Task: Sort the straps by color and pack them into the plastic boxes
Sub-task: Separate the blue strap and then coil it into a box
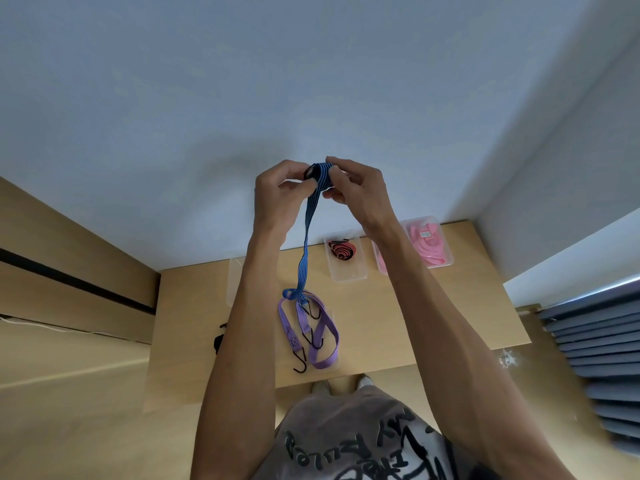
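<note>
Wooden table (433,327), clear plastic boxes (346,271), purple straps (325,327)

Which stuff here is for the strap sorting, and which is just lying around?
For the job:
- blue striped elastic strap, gripped by left hand and right hand
- purple webbing straps with black hooks
- clear plastic box with red-and-black coiled strap
- clear plastic boxes of pink straps

Just lying about:
- small black object at table's left edge
- white cable
</note>
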